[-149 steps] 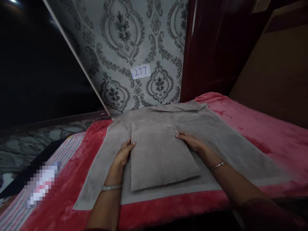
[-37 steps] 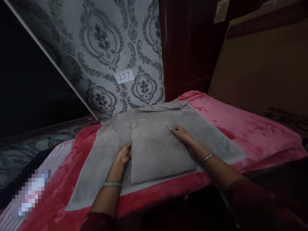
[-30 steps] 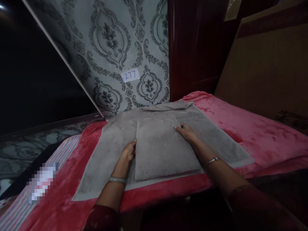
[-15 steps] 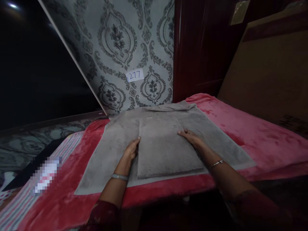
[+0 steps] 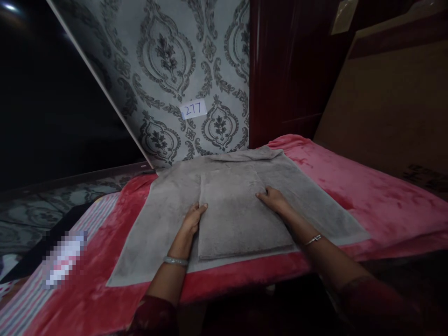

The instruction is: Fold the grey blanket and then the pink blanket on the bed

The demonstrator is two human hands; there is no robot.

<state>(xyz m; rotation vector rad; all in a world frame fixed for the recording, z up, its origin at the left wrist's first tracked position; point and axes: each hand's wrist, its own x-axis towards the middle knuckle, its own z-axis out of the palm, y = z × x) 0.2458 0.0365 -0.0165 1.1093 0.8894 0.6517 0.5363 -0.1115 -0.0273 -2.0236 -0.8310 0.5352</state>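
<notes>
A plush grey towel (image 5: 238,219), folded into a flat rectangle, lies on a larger spread grey towel (image 5: 140,242). Along its left edge is my left hand (image 5: 193,218), thumb over the top and fingers closed in beside the edge. My right hand (image 5: 275,199) pinches the opposite edge, its thumb on the upper face and the curled index finger next to it. Some fingertips of both hands are hidden. At the back, the spread towel has a bunched fold (image 5: 252,154).
A red and pink plush blanket (image 5: 378,196) covers the surface beneath. Striped cloth (image 5: 94,217) and a blurred-out item (image 5: 66,261) lie at left. Behind stand a dark screen (image 5: 63,107), patterned wall (image 5: 168,56) with a "277" paper label (image 5: 193,108), and a large cardboard box (image 5: 388,102).
My left thumb has come further over the folded towel's edge, and the hand sits slightly lower. My right hand has shifted slightly, its index finger more raised. The towel has barely moved.
</notes>
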